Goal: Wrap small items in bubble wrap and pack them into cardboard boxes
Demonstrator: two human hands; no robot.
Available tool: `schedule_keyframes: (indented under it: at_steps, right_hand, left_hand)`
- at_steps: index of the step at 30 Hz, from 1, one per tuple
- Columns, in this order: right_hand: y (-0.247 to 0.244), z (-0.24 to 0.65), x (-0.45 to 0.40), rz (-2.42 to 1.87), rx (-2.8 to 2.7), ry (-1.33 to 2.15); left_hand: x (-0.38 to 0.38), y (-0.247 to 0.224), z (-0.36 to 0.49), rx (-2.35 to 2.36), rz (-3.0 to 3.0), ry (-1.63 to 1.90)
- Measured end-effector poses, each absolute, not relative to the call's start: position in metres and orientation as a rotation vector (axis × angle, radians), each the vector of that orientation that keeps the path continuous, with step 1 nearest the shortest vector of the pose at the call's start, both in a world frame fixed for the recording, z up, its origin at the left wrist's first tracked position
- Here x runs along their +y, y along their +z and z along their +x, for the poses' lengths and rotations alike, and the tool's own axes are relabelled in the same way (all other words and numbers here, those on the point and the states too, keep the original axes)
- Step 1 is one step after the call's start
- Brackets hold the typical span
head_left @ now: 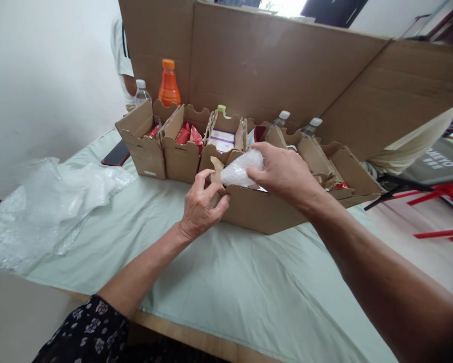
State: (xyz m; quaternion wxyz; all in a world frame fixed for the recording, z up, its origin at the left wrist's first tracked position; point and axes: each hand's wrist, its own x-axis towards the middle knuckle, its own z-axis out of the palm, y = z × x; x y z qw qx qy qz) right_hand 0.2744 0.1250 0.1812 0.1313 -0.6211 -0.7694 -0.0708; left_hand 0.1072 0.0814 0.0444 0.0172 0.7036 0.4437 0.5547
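My right hand [283, 171] grips a bundle of clear bubble wrap [241, 168] over the near cardboard box [264, 207]. The wrap's lower end is inside the box opening; what it encloses cannot be made out. My left hand [206, 201] pinches the left edge of that box, beside a raised cardboard flap [216, 169]. Behind it stands a row of open cardboard boxes. Red packets [188, 135] lie in one, and white and purple packs [222, 140] in another.
Loose bubble wrap [56, 206] and a dark phone [116, 154] lie left on the green cloth [196, 282]. An orange bottle [169, 85] and clear bottles stand behind the row. A tall cardboard panel [272, 65] rises behind. Partly hidden people are beyond it.
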Motion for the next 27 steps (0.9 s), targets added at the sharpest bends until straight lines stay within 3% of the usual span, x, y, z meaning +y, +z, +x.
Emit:
schedule_keyframes:
  at_steps: [10, 17, 27]
  right_hand:
    - [0.203, 0.249, 0.114, -2.103, -2.428, -0.360]
    - [0.183, 0.218, 0.136, -1.984, -2.542, -0.156]
    - [0.177, 0.240, 0.144, -1.928, -2.774, 0.209]
  left_hand:
    - [0.083, 0.041, 0.109, 1.357, 2.169, 1.794]
    - [0.083, 0.040, 0.110, 1.297, 2.151, 1.834]
    - [0.084, 0.038, 0.109, 1.297, 2.165, 1.841]
